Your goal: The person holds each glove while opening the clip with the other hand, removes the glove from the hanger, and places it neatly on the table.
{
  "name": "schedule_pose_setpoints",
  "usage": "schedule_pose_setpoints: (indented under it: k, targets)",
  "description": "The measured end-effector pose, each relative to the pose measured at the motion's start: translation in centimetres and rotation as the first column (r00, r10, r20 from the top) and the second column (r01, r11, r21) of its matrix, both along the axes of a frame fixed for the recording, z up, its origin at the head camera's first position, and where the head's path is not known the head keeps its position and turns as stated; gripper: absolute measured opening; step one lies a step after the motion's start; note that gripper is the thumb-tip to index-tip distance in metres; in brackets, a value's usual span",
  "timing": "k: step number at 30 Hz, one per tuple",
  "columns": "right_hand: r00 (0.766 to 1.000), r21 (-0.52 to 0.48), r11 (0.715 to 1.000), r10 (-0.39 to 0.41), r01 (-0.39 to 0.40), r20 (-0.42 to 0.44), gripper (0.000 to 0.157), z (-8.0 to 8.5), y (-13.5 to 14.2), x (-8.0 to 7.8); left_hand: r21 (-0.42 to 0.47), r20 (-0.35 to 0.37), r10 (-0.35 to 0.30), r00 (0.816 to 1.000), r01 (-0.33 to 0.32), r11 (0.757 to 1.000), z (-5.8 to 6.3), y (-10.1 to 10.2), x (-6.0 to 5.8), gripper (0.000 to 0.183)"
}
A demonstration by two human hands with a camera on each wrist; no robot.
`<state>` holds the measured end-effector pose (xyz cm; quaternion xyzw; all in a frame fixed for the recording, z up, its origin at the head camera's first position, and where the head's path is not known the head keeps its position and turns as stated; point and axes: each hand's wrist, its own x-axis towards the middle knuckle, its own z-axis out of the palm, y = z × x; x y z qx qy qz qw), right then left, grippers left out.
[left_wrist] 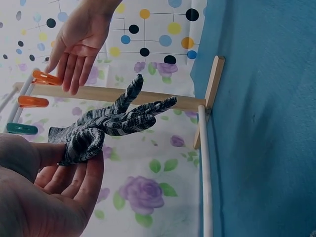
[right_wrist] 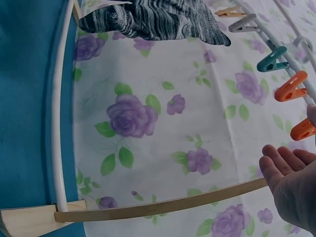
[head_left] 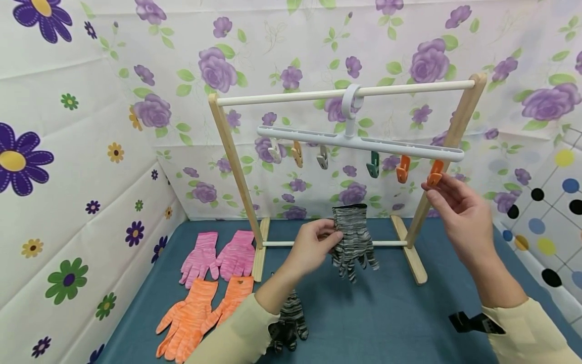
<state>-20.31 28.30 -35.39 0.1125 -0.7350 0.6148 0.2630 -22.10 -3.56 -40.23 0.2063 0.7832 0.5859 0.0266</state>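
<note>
Near the cuff, my left hand point(head_left: 313, 245) pinches a black-and-white striped knit glove point(head_left: 353, 235), whose fingers hang downward above the table. My right hand point(head_left: 468, 217) has its thumb and forefinger about the orange clip point(head_left: 435, 173) at the right end of a white clip hanger point(head_left: 309, 136). The other fingers of that hand are fairly straight in the right wrist view. Another orange clip point(head_left: 402, 169) and a green clip point(head_left: 373, 165) hang further left on the bar. A second striped glove point(head_left: 293, 313) lies on the table, partly hidden by the left forearm.
The hanger hooks over the white top rod point(head_left: 282, 97) of a wooden stand point(head_left: 236, 167). Pink gloves point(head_left: 236, 255) and orange gloves point(head_left: 193, 316) lie at the left on the blue table point(head_left: 364, 323). Patterned cloth point(head_left: 291, 45) surrounds the table. A black strap point(head_left: 475, 323) is at the right sleeve.
</note>
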Motion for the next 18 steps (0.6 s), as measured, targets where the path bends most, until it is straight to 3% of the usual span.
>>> schedule_pose_setpoints:
  k: [6,18]
  targets:
    - [0.997,0.171,0.983,-0.072,0.069,0.012,0.055,-0.8,-0.4,0.9,0.029,0.053,-0.011,0.999,0.010,1.000,-0.4,-0.9,0.3,0.041]
    - [0.993,0.276,0.954,-0.115,0.115,-0.018,0.060,-2.5,-0.6,2.3,0.061,0.129,-0.028,0.991,0.021,0.998,-1.7,-2.4,1.2,0.043]
